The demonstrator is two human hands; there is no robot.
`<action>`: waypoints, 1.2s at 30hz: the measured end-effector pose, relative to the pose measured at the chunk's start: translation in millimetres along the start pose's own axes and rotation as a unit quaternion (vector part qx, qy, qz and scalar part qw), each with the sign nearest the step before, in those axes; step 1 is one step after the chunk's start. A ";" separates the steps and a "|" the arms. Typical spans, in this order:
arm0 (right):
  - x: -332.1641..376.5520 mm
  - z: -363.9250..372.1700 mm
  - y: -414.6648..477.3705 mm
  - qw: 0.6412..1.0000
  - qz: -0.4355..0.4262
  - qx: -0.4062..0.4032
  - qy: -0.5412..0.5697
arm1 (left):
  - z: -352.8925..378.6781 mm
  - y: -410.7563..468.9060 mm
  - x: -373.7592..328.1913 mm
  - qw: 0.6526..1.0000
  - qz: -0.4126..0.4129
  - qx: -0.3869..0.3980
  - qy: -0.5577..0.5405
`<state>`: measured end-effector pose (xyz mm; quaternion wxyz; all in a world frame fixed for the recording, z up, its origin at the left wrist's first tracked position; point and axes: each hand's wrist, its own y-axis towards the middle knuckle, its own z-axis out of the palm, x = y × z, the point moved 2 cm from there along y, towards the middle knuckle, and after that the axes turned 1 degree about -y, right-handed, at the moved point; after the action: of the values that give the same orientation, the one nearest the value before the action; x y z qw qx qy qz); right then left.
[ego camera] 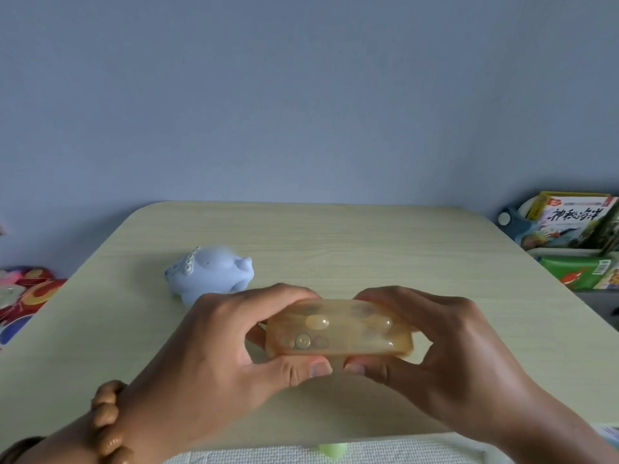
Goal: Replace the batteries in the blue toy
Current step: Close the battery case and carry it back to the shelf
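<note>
Item count: one blue toy (209,275), standing on the far left of one pale wooden table (368,249). One translucent amber case (338,329), gripped by two hands: one left hand (214,349) and one right hand (445,349). Round and oval items show through the case wall; their number cannot be determined. One beaded bracelet (109,423) on the left wrist. Books (576,222) at the far right: at least two.
</note>
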<state>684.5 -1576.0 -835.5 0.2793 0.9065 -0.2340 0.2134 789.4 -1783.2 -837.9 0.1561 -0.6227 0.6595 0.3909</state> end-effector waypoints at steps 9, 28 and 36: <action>10.8 -11.0 4.7 0.989 -0.041 -0.108 -0.088 | -6.0 15.0 0.4 0.925 -0.168 0.095 -0.327; -41.7 -0.2 -38.5 0.889 0.379 -0.127 -0.223 | -19.3 16.1 13.6 0.959 -0.127 0.033 -0.251; -19.1 -3.4 25.1 0.933 0.326 -0.125 -0.086 | -51.6 33.5 9.6 0.968 -0.116 -0.006 -0.221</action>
<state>654.7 -1586.6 -832.6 0.2840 0.7529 -0.5647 0.1834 770.6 -1829.2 -800.5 0.3388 -0.5936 0.5300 0.5020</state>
